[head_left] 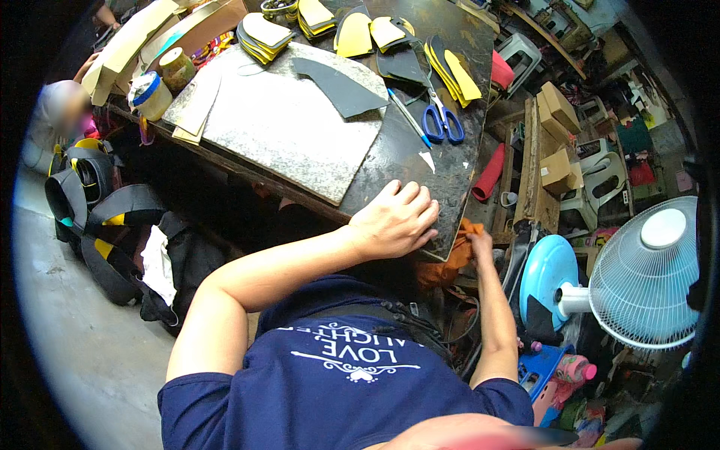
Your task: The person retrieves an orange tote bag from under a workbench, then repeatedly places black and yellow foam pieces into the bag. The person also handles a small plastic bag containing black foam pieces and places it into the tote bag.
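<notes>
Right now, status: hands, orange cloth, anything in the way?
Left hand resting on dark tabletop. Right hand at orange cloth by tabletop corner, grip unclear. Blue-handled scissors and pen beyond left hand, not touching it.

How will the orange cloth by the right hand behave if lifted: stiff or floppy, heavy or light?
Likely floppy: the orange cloth hangs in loose, crumpled folds. Probably light, as it looks like plain fabric, though its full extent is hidden. It might drag a little, bunched close to the corner of the dark table.
</notes>
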Demonstrator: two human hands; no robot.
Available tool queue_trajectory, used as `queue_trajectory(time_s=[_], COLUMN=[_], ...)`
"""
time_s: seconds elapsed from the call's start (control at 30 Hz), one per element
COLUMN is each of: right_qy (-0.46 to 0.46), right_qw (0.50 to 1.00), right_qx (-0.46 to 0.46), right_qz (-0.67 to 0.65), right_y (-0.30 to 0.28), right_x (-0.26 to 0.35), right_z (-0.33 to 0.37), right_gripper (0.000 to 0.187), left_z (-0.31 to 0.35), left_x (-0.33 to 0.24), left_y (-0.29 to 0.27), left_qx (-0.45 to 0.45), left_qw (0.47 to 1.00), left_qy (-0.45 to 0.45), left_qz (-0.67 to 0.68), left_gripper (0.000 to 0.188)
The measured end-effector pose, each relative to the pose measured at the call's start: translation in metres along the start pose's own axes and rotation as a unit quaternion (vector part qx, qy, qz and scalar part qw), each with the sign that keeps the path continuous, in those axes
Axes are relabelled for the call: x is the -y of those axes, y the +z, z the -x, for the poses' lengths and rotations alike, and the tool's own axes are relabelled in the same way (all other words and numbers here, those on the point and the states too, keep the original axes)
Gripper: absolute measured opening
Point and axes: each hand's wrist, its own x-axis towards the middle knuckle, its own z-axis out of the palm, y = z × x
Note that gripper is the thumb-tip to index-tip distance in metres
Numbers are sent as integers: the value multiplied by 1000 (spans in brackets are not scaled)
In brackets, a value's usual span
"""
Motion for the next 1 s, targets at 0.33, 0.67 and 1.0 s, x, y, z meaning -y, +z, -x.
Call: queue_trajectory(time_s=[0.33,0.67,1.0], right_qy=[-233,-299,-232], right_qw=[957,931,957], right_qx=[-101,-47,28], right_qz=[-141,-203,-171], right_y=[-70,-65,-59], right_x=[196,259,228], right_z=[39,69,144], right_gripper=[23,19,28], left_z=[3,-11,-128], left_x=[3,16,-3], left_y=[-4,-6,55], left_qx=[15,25,15], left_qw=[999,974,991], left_qy=[-20,-110,122], left_qz=[46,195,48], left_gripper=[47,42,60])
